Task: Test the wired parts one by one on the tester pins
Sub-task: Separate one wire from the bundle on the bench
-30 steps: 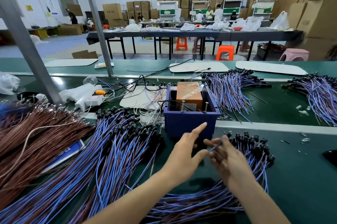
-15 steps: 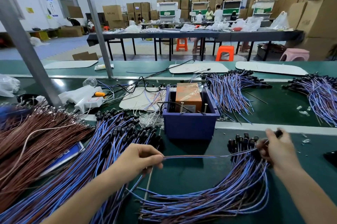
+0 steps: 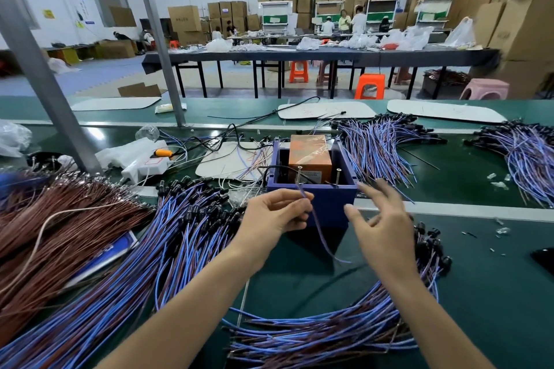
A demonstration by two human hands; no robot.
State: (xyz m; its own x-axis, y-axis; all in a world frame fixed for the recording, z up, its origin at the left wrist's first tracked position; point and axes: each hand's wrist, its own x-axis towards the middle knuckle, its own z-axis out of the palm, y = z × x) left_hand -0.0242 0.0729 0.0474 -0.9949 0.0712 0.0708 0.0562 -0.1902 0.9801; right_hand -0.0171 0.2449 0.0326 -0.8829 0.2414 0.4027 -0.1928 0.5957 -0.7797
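wire [image 3: 318,229] pinched between thumb and forefinger of our left hand [image 3: 274,215], its upper end raised to the near pin [image 3: 297,179] of the blue tester [image 3: 329,200]; whether the two touched, we could not tell. our right hand [image 3: 380,224] hovered just beside it, fingers spread and holding nothing. we judged the wire feather-light and limp, its loose tail drooping toward the belt [image 3: 494,278], so a pinch close to the tip would steer it best. more wires lay in a pile [image 3: 329,335] under our right wrist.
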